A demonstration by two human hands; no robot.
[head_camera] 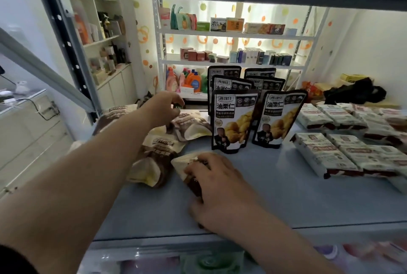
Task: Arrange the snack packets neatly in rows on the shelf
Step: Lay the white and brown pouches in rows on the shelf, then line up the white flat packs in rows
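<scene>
Right hand (217,188) clamps brown packet (183,164) on the shelf (290,199); grip of left hand (165,106) unclear.

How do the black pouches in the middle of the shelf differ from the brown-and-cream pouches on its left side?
The black pouches stand upright in two files; the brown-and-cream pouches lie flat in a loose heap. The right hand holds one of the brown-and-cream pouches; no hand touches a black one. Both kinds rest on the same shelf.

lying pouches (157,149): shelf (286,196) left | standing pouches (233,119): centre (two files) | flat packs (326,154): right
</scene>
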